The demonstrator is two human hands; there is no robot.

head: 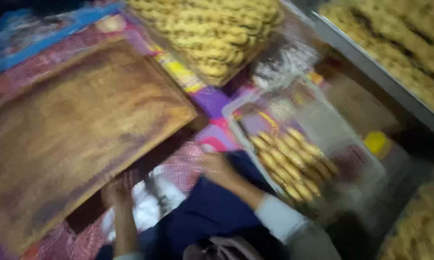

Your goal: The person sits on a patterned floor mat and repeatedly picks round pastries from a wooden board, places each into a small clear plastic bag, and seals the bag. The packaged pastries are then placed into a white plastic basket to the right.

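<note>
Cookies (290,161), oblong and golden, lie in neat rows inside a clear plastic tray (323,120), filling its near left part, and the right hand (218,168) sits just beside that tray's near left edge. Motion blur smears everything here, so whether the right fingers are curled or spread, or touching the tray, cannot be told. Nearest to the camera, a dark blue cloth (212,212) spreads below both wrists, with the right forearm in a pale grey sleeve (282,219) crossing it. Over on the near left, the left hand (115,192) comes up against the near edge of a big wooden board (77,125), fingers laid loosely against the edge, though the blur hides whether they truly grip it. Between the two hands lies something white and crumpled (154,204), too smeared to name. Under it all runs a patterned mat (212,103) in pink, purple and yellow. Farther back, beyond the board's far right corner, a heaped pile of the same golden cookies (212,33) sits in clear wrapping. At the far right, a metal-edged tray (371,67) holds more baked pieces
</note>
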